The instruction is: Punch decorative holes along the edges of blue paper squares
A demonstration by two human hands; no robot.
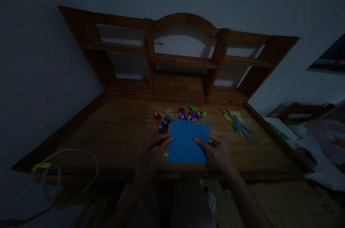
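Observation:
Between my two hands is a sheet of blue paper with a row of small punched holes along its far edge. My left hand pinches its left edge, thumb on top. On the right side, my right hand grips the sheet with the thumb lying across its face and the fingers underneath. A pale yellow sheet shows from behind the blue one at the left. Just beyond the paper lie several small purple craft punches, red ones and green ones.
Tiny paper bits are scattered near the punches. Yellow and blue paper strips lie at the right of the wooden desk. A wooden shelf unit stands at the back. A white cable loops over the front left edge.

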